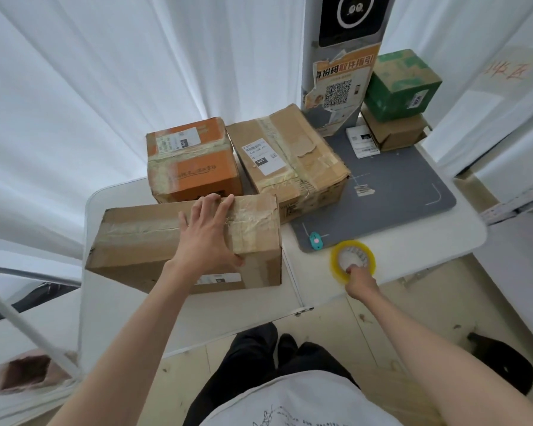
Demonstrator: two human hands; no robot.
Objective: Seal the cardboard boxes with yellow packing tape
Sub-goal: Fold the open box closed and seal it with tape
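Five boxes surround the grey mat (391, 192); left hand (208, 238) rests flat, fingers spread, on the nearest box (130, 241), right hand (361, 279) grips one yellow tape roll (336, 256) beside a teal cutter (315, 241).

White curtains (90, 87) all round; white folding table (382, 265); pale wood-grain floor (413, 318); soft daylight.

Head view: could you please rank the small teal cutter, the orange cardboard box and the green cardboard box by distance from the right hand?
1. Small teal cutter, on the grey mat just beyond the right hand.
2. Orange cardboard box, far left.
3. Green cardboard box, stacked at the back.
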